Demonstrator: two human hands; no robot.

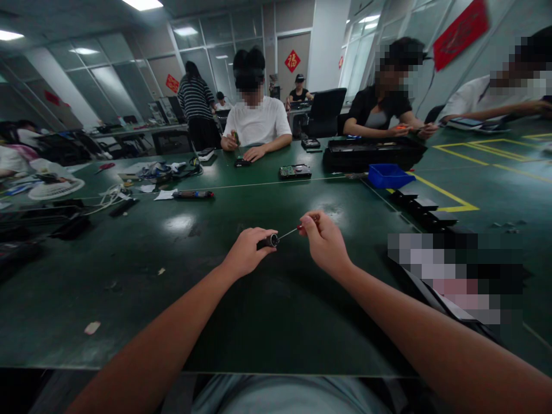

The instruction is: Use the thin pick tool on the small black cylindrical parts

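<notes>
My left hand is closed around a small dark cylindrical part with a pale ring at its end, which faces right. What kind of part it is I cannot make out, as my fingers cover much of it. A screwdriver with a thin metal shaft and a reddish handle is gripped in my right hand. Its tip points down to the left and reaches the ringed end of the part; whether it touches inside is too small to tell. Both hands are above the green table.
Ahead lie an open circuit-board device and a dark tool. A blue bin, a long black case and several black blocks stand to the right. Cables are heaped at left. Across the table a person in white works.
</notes>
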